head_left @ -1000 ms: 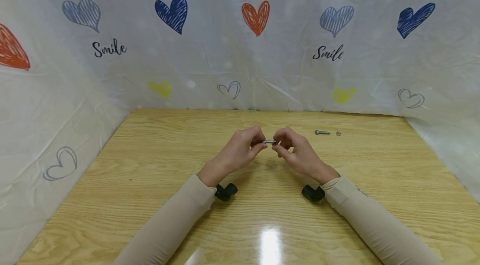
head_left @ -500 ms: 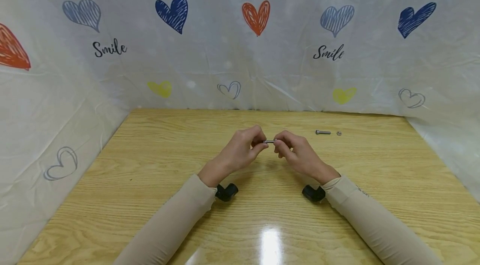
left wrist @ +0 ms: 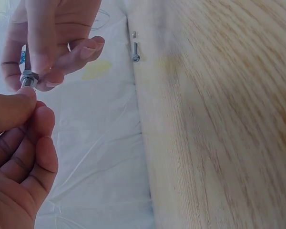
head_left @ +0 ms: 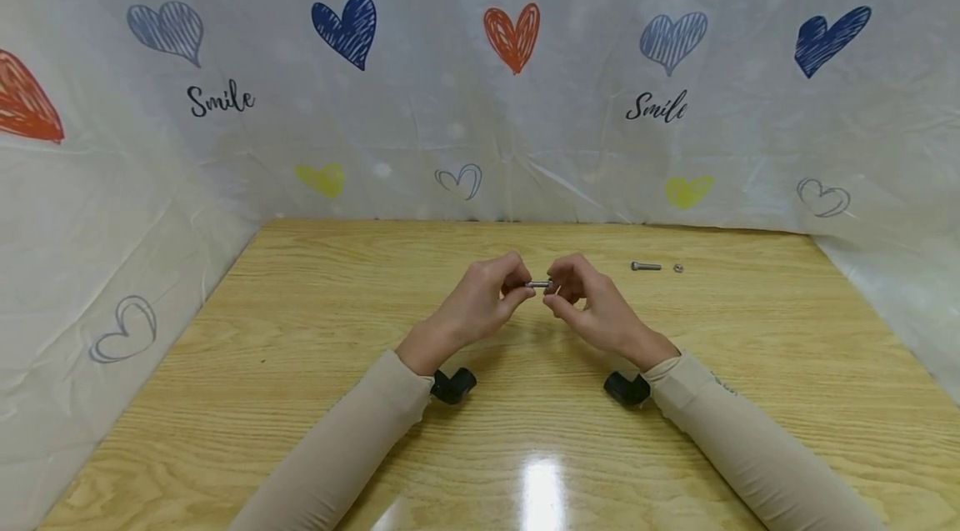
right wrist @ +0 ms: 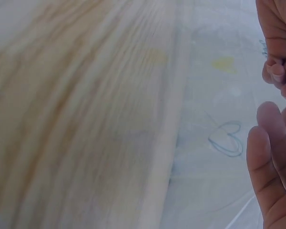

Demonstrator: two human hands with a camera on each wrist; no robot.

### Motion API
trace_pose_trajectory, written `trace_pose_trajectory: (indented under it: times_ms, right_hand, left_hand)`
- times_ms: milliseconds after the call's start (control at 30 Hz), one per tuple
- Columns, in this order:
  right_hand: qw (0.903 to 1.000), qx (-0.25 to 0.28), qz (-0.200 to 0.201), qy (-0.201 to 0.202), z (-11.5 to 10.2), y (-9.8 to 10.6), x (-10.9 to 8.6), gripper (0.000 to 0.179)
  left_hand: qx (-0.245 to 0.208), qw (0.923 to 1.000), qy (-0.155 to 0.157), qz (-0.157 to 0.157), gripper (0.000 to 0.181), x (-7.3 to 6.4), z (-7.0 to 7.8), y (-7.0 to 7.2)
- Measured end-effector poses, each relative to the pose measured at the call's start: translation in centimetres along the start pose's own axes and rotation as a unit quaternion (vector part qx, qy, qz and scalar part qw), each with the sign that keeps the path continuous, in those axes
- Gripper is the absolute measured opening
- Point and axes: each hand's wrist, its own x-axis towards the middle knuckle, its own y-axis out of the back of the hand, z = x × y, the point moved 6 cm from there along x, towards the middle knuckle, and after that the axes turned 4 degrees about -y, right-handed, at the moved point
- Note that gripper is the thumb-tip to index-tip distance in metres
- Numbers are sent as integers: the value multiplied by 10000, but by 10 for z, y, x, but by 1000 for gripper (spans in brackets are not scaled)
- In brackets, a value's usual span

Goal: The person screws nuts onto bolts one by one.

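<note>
Near the middle of the table, my left hand [head_left: 478,296] pinches a small metal bolt [head_left: 537,284] between thumb and fingers, the bolt lying level. A hex nut [left wrist: 29,78] sits on its threads, with some thread visible between the nut and the left thumb. My right hand [head_left: 597,310] is around the nut end, its thumb and index finger parted to either side. In the right wrist view the right fingers [right wrist: 260,148] are fairly straight, while the bolt is hidden there. The bolt's end inside the left fingers is covered.
A second bolt [head_left: 647,266] and a loose nut [head_left: 678,268] lie at the back right of the wooden table [head_left: 315,289]. A white cloth [head_left: 420,114] printed with hearts hangs behind the table and along its sides.
Half a second ago the right fingers closed over the nut end; now thumb and index finger have spread apart and the end shows. The left hand has held the bolt in place.
</note>
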Motion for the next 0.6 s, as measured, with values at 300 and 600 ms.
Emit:
trace_pose_trajectory:
  times_ms: [300, 600]
  right_hand:
    - [9999, 86, -143, 24, -2, 0, -1, 12]
    - [9998, -150, -115, 75, 2, -1, -1, 10]
  left_hand:
    - [-29, 10000, 39, -54, 13, 1, 1, 0]
    - [-72, 9999, 61, -66, 14, 2, 1, 0]
